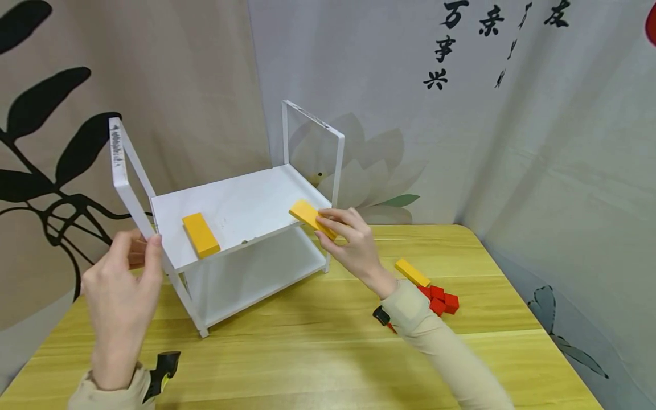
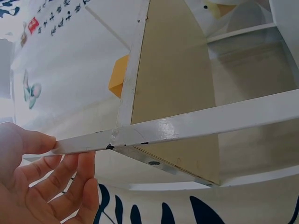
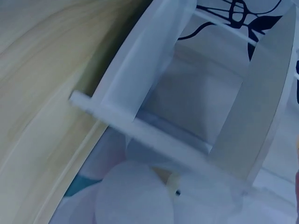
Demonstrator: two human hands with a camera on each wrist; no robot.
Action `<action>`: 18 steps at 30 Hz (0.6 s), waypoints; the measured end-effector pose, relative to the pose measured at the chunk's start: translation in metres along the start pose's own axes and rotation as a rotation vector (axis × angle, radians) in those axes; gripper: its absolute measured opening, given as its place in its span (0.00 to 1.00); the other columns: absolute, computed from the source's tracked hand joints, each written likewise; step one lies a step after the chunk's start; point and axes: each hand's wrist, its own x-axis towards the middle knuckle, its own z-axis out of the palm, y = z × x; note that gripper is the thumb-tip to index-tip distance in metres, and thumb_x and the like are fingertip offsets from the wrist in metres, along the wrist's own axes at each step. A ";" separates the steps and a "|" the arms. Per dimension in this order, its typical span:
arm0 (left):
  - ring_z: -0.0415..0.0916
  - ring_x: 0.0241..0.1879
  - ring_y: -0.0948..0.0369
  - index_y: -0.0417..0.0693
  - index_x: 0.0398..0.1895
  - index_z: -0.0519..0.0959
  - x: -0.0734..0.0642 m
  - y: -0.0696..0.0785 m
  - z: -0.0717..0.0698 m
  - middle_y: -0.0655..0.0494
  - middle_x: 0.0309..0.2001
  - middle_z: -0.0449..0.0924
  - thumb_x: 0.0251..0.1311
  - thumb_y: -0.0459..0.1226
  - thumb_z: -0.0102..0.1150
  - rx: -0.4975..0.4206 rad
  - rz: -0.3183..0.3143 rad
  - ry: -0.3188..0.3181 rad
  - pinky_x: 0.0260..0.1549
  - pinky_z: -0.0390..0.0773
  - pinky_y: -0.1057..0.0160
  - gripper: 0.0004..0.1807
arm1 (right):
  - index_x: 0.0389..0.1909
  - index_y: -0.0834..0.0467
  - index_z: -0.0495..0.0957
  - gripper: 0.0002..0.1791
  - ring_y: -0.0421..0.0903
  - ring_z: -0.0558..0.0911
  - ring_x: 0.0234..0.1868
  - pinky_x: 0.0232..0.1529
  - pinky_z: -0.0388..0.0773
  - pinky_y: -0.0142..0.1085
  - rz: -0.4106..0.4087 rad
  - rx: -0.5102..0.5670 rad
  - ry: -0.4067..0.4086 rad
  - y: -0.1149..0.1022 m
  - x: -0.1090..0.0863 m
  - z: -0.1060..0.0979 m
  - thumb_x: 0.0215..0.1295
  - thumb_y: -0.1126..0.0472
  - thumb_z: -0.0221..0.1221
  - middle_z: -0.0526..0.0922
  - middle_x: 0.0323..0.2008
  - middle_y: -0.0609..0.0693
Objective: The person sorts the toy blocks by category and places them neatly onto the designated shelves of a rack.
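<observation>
1 block (image 1: 201,235) on the rack (image 1: 251,196), left of the cubes (image 1: 438,295)

I am facing a wooden table (image 1: 297,361) at six o'clock; a pale curtain (image 1: 353,68) is hanging at twelve, showing me black leaves (image 1: 48,99) at ten, black writing (image 1: 445,48) at one, a faded flower (image 1: 376,176) at two.

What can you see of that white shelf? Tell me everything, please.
The white shelf has two flat boards, one above the other, between rectangular end frames that rise above the upper board. It looks painted, with dark marks on the frames' top bars. It stands upright on the wooden table, set at an angle, right end farther back. A yellow block lies on the upper board towards the left. The left hand grips the left end frame.
</observation>
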 end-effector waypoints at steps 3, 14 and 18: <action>0.79 0.30 0.39 0.30 0.40 0.76 0.000 0.000 0.000 0.33 0.31 0.82 0.64 0.38 0.54 -0.008 0.001 -0.001 0.32 0.57 0.83 0.15 | 0.37 0.65 0.85 0.12 0.48 0.78 0.35 0.34 0.76 0.31 0.008 0.003 -0.002 -0.007 0.007 0.012 0.49 0.70 0.68 0.85 0.42 0.57; 0.78 0.30 0.40 0.31 0.40 0.76 0.000 0.001 0.000 0.34 0.30 0.82 0.64 0.38 0.54 0.006 -0.001 0.005 0.30 0.58 0.80 0.15 | 0.35 0.63 0.86 0.08 0.45 0.78 0.34 0.34 0.72 0.25 0.090 -0.023 -0.030 -0.037 0.026 0.054 0.53 0.65 0.66 0.87 0.40 0.53; 0.78 0.30 0.39 0.30 0.40 0.76 0.000 0.000 0.001 0.34 0.30 0.82 0.64 0.38 0.54 0.007 0.002 0.007 0.31 0.59 0.73 0.15 | 0.35 0.62 0.86 0.08 0.44 0.77 0.33 0.34 0.71 0.23 0.094 -0.035 -0.031 -0.047 0.032 0.067 0.54 0.64 0.66 0.87 0.39 0.52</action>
